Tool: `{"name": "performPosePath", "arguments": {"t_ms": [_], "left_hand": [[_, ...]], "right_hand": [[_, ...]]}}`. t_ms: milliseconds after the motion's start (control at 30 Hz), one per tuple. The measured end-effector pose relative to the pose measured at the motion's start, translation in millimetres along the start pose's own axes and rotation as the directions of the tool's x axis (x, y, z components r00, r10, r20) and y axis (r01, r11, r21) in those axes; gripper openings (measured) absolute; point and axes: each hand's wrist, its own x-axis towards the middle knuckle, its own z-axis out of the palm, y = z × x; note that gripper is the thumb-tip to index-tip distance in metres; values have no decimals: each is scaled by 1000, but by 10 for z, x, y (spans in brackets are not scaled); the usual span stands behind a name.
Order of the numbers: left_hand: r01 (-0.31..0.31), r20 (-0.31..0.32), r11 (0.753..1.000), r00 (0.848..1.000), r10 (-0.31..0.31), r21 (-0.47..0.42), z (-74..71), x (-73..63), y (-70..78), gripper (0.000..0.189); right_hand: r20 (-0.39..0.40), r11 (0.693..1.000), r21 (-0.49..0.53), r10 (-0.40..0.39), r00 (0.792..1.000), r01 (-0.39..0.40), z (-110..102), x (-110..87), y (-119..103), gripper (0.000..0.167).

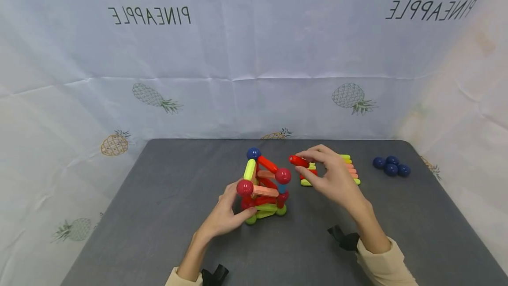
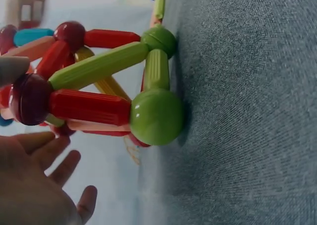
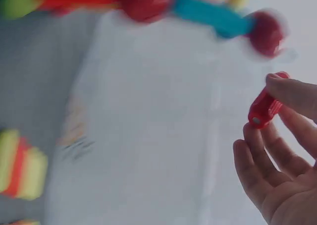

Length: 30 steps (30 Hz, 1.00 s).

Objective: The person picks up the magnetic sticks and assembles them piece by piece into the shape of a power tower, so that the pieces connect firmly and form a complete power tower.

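Observation:
A frame of magnetic rods and balls (image 1: pixel 266 191) stands on the dark table, built up in levels from green balls at its base. At its left side my left hand (image 1: pixel 226 215) steadies it, thumb in front and fingers behind. The left wrist view has that thumb against a dark red ball (image 2: pixel 30 98), with the other fingers (image 2: pixel 64 168) spread. My right hand (image 1: pixel 333 180) pinches a short red magnetic rod (image 1: pixel 298 161) between thumb and fingertips, right of the frame's upper red ball (image 1: pixel 283 175). One rod end (image 3: pixel 256 120) points away from the palm.
Rows of loose yellow, red and orange rods (image 1: pixel 353 170) lie under and beyond my right hand. Several dark blue balls (image 1: pixel 390 170) cluster at the back right of the table (image 1: pixel 158 215). A white cloth printed with pineapples (image 1: pixel 254 56) hangs behind.

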Motion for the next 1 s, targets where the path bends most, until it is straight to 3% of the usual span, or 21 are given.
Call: {"name": "performPosePath", "arguments": {"t_ms": [133, 267, 433, 600, 800, 1000], "left_hand": [[21, 49, 999, 999, -20, -35, 6, -8, -28, 61], [-4, 85, 998, 996, 10, -68, 12, 12, -59, 60], [0, 139, 996, 990, 13, -94, 20, 50, -89, 47], [-21, 194, 987, 980, 52, -159, 9, 72, -112, 43], [-16, 230, 986, 972, 55, -168, -15, 97, -136, 39], [-6, 243, 986, 969, 47, -167, -14, 110, -157, 39]], "right_hand": [[-59, 974, 89, -203, 977, 207, -30, 54, -337, 35], [10, 937, 147, -322, 947, 317, 38, 83, -575, 35], [135, 954, 102, -295, 946, 283, 162, 72, -686, 30], [203, 968, 7, -249, 947, 253, 226, 43, -686, 30], [214, 966, -88, -222, 951, 245, 234, 18, -707, 30], [191, 942, -199, -235, 953, 272, 291, 1, -735, 29]]}}
